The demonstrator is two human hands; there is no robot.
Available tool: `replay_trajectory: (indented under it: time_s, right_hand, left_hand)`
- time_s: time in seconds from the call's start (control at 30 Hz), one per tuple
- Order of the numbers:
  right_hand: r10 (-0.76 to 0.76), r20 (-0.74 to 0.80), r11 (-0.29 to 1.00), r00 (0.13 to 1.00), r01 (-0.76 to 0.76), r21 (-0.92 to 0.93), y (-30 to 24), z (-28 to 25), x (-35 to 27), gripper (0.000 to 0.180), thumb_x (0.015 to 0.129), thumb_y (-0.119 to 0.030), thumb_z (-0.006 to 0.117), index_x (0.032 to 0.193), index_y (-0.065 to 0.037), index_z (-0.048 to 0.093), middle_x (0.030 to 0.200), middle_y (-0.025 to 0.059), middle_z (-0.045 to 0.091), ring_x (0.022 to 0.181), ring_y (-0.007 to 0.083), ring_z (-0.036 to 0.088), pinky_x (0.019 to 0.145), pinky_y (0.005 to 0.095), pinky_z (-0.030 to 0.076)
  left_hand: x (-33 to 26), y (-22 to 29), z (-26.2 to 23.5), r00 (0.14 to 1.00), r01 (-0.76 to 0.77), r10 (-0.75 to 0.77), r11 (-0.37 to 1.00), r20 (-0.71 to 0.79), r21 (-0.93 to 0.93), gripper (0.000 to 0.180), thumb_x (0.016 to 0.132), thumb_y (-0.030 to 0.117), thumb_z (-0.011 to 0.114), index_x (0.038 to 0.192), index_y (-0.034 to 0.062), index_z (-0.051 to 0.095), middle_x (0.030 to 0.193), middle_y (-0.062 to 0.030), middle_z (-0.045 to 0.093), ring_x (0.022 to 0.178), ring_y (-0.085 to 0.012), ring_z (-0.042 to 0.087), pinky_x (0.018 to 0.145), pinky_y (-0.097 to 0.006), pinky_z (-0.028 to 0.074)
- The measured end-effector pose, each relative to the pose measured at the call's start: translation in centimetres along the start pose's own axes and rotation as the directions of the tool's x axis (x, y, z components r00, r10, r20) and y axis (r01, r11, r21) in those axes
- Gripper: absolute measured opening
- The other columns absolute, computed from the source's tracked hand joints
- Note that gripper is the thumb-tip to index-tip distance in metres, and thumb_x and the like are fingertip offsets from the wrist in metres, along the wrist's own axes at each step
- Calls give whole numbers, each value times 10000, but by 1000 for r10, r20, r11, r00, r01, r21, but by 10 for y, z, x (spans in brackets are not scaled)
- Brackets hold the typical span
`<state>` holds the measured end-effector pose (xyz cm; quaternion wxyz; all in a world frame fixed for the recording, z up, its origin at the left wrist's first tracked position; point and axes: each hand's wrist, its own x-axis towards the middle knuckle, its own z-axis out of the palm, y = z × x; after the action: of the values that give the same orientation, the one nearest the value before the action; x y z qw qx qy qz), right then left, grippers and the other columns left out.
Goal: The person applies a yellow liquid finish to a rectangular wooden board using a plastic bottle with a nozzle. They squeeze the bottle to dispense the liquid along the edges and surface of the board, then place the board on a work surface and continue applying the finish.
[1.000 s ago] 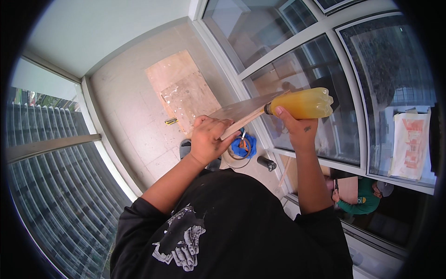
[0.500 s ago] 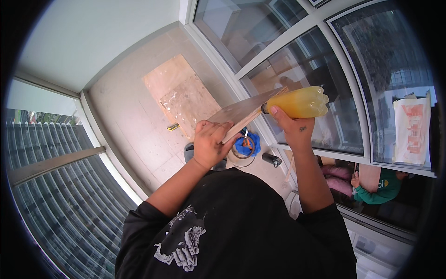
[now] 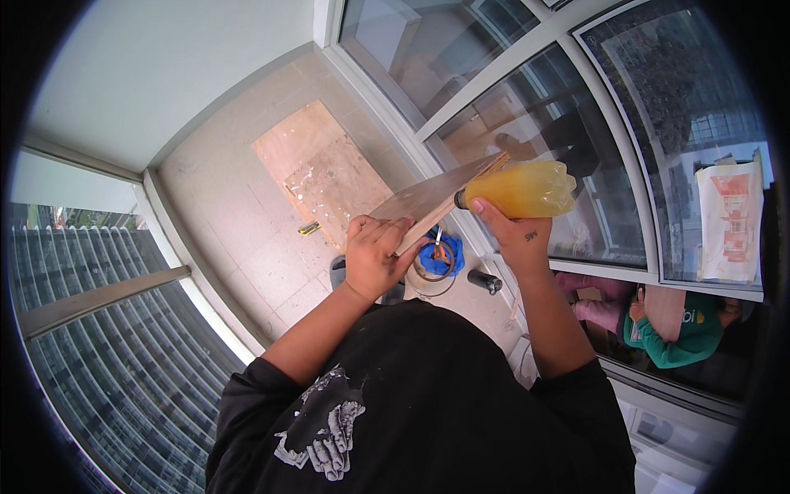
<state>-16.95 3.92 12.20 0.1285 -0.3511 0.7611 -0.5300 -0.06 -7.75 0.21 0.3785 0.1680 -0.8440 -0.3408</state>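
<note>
Yellow bottle (image 3: 527, 188) — now slightly nearer the left grip (image 3: 375, 257)

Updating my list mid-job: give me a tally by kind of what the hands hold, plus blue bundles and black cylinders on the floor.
Wooden board, left hand: 1
Bottle of yellow liquid, right hand: 1
Blue bundle: 1
Black cylinder: 1
Total: 4

This looks like a small balcony that is also a bit of a workshop. It has a tiled floor (image 3: 218, 214), a pale wall (image 3: 181, 74) and big glass windows (image 3: 527, 140) on one side. A rail (image 3: 103, 301) and outdoor slats (image 3: 107, 379) show on the other. Spotted wooden boards (image 3: 341, 177) and a little yellow tool (image 3: 309, 228) lie down low
</note>
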Motion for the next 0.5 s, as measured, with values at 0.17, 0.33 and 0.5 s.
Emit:
replay_trajectory:
  time_s: [0.17,0.33,0.5]
  right_hand:
    - [51,-45,998,998,-53,-41,7,-6,6,236,839,-27,795,1049,7,692,966,51,712,863,123,665,786,255,520]
    - [-29,-22,998,999,27,-55,3,0,1,203,833,-5,793,1008,2,691,952,58,727,858,130,688,789,258,535]
    - [-53,-41,997,998,51,-54,13,-6,10,246,834,-17,797,1055,5,690,968,52,716,862,118,671,784,251,525]
  left_hand:
    - [-1,0,0,1000,6,-6,1000,-4,-4,361,778,267,825,1053,69,699,893,-56,732,786,-218,675,826,-356,427]
    - [0,-2,1,1000,-3,3,1000,-12,-5,360,789,284,816,1054,71,696,881,-55,728,785,-215,673,828,-356,422]
    - [2,-1,0,1000,4,-4,1000,-13,4,355,797,282,811,1056,71,694,888,-54,728,784,-216,668,828,-354,421]
